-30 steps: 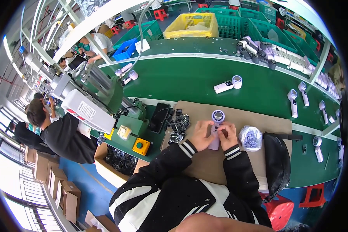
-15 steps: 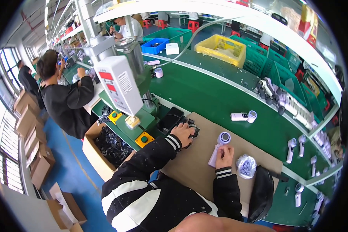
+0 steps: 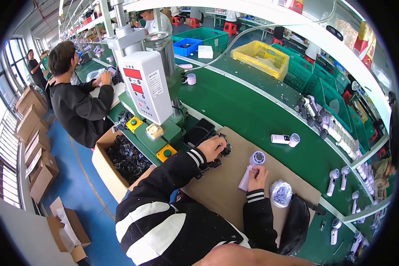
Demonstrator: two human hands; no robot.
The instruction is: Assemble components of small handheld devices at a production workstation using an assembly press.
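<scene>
In the head view, a lilac plastic handheld fan with a round head (image 3: 245, 179) lies on a flat brown cardboard sheet (image 3: 226, 186) in front of the person, its head pointing away. The right hand (image 3: 258, 177) has its thumb and bent fingers closed on the fan's handle, just below the head. The left hand (image 3: 212, 150), fingers curled downward, is at a heap of glossy black plastic parts (image 3: 226, 149) by the sheet's left edge; whether it pinches one cannot be told. A black rectangular phone (image 3: 198, 132) lies just beyond that heap.

Right of the fan, an open clear plastic bag (image 3: 289, 189) holds many small lilac pieces, and a soft black zippered pouch (image 3: 295, 226) lies beside it, its contents hidden. Left of the bench, an open brown cardboard box (image 3: 107, 172) is filled with a jumble of shiny black parts. Across the green bench, a shallow blue plastic bin (image 3: 179, 52) holds dark items too small to make out, next to a small white box (image 3: 205, 52). A yellow slatted plastic crate (image 3: 257, 65) contains whitish, film-like material, and green plastic crates (image 3: 297, 76) stand to its right, one with clear film inside
</scene>
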